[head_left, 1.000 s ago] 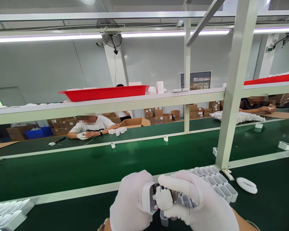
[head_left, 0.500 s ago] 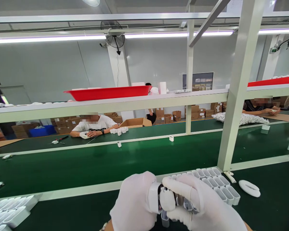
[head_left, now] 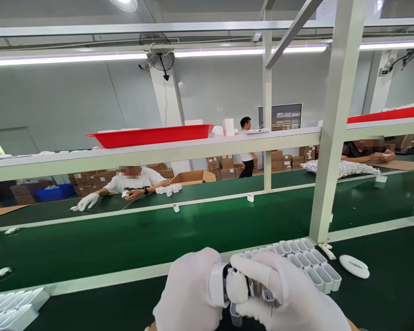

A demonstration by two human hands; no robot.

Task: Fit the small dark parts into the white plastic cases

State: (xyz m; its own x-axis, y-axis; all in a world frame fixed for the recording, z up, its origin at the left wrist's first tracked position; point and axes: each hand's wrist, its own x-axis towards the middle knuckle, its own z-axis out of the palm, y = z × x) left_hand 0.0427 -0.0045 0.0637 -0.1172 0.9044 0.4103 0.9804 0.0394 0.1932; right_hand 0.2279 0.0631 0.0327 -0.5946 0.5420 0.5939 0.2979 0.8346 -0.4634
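Note:
Both hands wear white gloves and meet at the bottom centre. My left hand (head_left: 189, 292) is closed round a white oval housing (head_left: 216, 285) with a dark inner edge. My right hand (head_left: 283, 289) has its thumb and fingers bent round the housing's open right side, with dark and metallic parts between them. A gloved fingertip or pale part covers the opening, so the inside is hard to make out. Behind and beside my right hand stand rows of white open housings (head_left: 326, 276) on the dark green bench. A white oval piece (head_left: 354, 266) lies to their right.
A green belt (head_left: 152, 239) runs across, carrying small white parts (head_left: 250, 198). A cream post (head_left: 334, 124) rises behind the housings. Above the belt, a shelf (head_left: 227, 143) holds a red tray (head_left: 152, 135). More white housings (head_left: 17, 305) stand at left. People sit across the belt.
My hands keep their hold on the housing, nearly unmoved. Small white parts on the belt have shifted right. Across the belt, a person's gloved hand has reached left; a walking person has moved right.

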